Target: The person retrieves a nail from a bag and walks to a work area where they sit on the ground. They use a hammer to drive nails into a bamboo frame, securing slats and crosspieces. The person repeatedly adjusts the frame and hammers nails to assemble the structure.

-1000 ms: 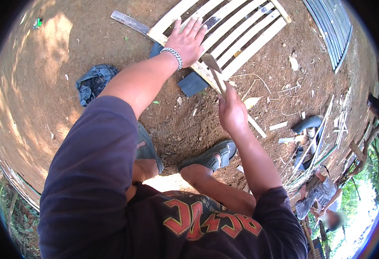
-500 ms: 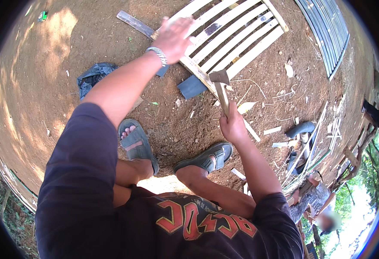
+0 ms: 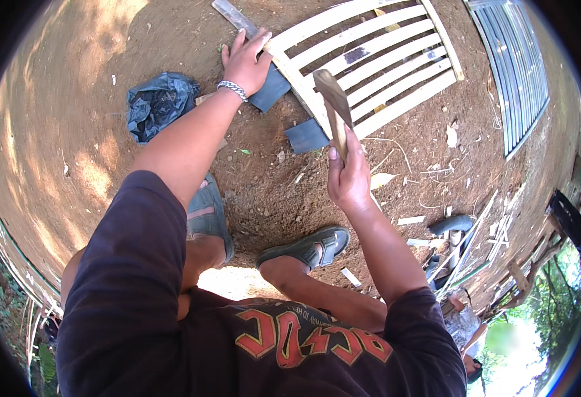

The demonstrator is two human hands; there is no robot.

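In my right hand [image 3: 350, 177] is a hatchet [image 3: 333, 94] with a wooden handle, gripped close below its dark metal head. The raised head hides part of the slatted wooden panel [image 3: 311, 92], a row of pale strips across an end rail. At the panel's left corner my left hand [image 3: 248, 66] lies with its fingers spread, beside a grey flat strip [image 3: 233, 16]. Whether it presses on the rail or just touches it, I cannot tell. Two dark blue-grey flat pieces [image 3: 307, 136] stick out from under the near rail.
A crumpled dark plastic bag [image 3: 161, 106] lies left on the dirt. At upper right is a dark slatted panel [image 3: 512, 73]. Wood scraps and a curved black piece [image 3: 450, 225] lie to the right, near thin sticks [image 3: 469, 241]. Another person [image 3: 464, 324] is at lower right.
My left hand has come down to the panel's left corner and now lies still there. The hatchet has turned and come up nearer, its head larger in view. The panel sits slightly farther right in view.
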